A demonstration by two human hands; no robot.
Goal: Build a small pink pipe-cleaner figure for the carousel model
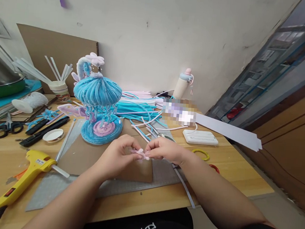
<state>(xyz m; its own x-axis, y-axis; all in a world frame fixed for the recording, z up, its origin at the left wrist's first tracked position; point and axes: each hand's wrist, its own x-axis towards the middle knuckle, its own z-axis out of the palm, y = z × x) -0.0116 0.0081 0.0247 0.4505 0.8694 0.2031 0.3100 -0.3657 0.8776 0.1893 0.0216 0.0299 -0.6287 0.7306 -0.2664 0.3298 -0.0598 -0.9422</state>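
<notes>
Between the fingertips of my left hand [119, 155] is a small pale pink pipe cleaner piece [140, 152], bent into a little shape. My right hand [164, 149] pinches its other end, thumb against forefinger. Both hands are above a brown cardboard sheet [84, 160]. Just beyond them stands a blue jellyfish-like figure [98, 90] made of fuzzy pipe cleaners, with a pale flower on top and a round blue and pink base [101, 129]. The tips of the pink piece are partly covered by my fingers.
A yellow hot glue gun [26, 174] lies at front left, near black scissors [8, 127] and a wire spool [30, 102]. Blue and white pipe cleaners [135, 107] are piled behind. A white power bank [200, 137], yellow ring [201, 154] and bottle [182, 85] are rightward.
</notes>
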